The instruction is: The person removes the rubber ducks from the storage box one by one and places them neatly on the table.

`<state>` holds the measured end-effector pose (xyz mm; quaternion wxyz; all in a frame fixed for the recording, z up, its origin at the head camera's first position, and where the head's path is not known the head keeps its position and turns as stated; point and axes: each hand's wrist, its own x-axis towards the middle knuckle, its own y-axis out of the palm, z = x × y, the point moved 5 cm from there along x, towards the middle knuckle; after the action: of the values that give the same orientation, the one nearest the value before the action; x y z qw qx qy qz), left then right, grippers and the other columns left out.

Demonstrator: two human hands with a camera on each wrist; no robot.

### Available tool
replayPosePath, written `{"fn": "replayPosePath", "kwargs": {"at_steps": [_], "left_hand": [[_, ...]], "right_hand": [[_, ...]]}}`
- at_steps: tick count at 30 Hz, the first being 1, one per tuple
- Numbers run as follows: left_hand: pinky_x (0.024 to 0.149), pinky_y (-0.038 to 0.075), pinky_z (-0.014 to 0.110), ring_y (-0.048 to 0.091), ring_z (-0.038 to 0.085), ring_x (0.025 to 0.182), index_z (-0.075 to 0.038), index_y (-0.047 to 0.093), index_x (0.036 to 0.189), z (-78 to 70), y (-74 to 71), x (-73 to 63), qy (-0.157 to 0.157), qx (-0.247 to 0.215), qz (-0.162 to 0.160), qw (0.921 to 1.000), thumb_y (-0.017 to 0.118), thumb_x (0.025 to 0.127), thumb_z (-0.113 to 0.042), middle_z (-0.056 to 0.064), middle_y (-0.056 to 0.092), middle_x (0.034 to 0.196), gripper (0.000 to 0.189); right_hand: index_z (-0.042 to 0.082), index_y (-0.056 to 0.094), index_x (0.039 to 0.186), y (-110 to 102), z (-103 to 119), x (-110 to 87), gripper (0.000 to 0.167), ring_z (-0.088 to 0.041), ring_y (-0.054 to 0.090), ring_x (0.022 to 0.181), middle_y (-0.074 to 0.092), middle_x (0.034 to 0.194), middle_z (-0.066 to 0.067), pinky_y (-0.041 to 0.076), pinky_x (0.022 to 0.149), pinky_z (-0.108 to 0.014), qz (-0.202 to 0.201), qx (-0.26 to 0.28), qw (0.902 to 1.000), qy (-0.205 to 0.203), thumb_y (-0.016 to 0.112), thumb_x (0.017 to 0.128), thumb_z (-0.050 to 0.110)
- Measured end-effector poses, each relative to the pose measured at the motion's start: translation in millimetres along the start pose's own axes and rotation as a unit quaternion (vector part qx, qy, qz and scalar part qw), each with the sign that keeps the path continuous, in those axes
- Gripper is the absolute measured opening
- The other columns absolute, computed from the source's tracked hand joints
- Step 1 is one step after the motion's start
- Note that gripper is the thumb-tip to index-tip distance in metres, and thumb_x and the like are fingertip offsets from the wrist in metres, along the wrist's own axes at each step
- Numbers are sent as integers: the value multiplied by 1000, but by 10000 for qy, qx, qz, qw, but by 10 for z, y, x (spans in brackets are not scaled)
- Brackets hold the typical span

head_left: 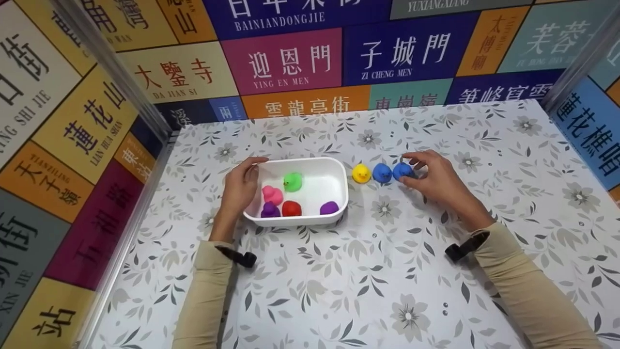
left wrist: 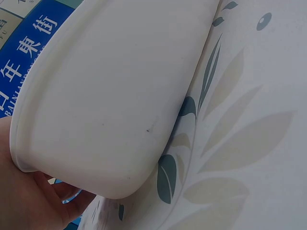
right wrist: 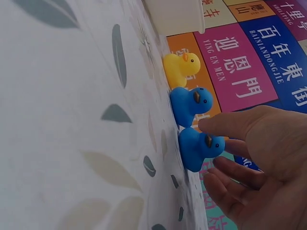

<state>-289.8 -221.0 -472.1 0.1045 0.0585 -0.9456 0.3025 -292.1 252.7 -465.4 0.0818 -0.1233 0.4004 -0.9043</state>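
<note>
Well, the left hand point(head_left: 239, 188) grips the white tub's point(head_left: 300, 221) left end; rightward, nearer the tabletop's point(head_left: 339, 281) far edge, the right hand point(head_left: 435, 175) surrounds the end blue duck point(head_left: 401, 170), whether pinching I can't tell.

A table point(head_left: 310, 295) was covered in white, printed with grey leaves and flowers. A white tub point(head_left: 295, 221) was set at the fingers of the left hand point(head_left: 240, 186). One blue duck point(head_left: 402, 171) was stood between the right hand's point(head_left: 436, 174) thumb and fingers; beyond the fingertips, tubward, another blue duck point(head_left: 382, 173) and a yellow duck point(head_left: 361, 173) were lined up.
</note>
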Motion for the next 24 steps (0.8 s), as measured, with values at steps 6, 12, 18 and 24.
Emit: {"fn": "replayPosePath", "kwargs": {"at_steps": [6,12,18,24], "left_hand": [[123,46,43,62,22,141,-26,76,132,3,-2,0,33,33,0,10000,53,109,-7,5,71,146,38],[111,51,44,65,24,118,-24,76,132,-10,-16,-11,66,81,-44,9999,52,110,-6,6,74,137,37],[121,47,43,63,20,136,-24,75,133,-6,-11,-5,1,52,-17,10000,51,109,-4,5,71,145,40],[122,46,43,62,21,137,-24,76,133,-7,-11,-12,25,21,-16,10000,52,109,-3,5,71,144,40]], "right_hand": [[7,60,152,-26,79,6,66,-42,60,126,61,138,-24,56,101,-60,-175,69,9998,-114,86,94,25],[11,64,150,-42,235,16,60,-39,57,130,61,144,-19,53,103,-58,-373,228,9984,-352,85,95,27],[14,66,147,-17,380,46,55,-39,59,129,63,143,-15,55,104,-58,-416,328,9971,-545,84,97,29],[15,68,146,57,497,55,52,-38,61,132,64,143,-13,58,105,-56,-364,518,9961,-615,83,97,27]]}}
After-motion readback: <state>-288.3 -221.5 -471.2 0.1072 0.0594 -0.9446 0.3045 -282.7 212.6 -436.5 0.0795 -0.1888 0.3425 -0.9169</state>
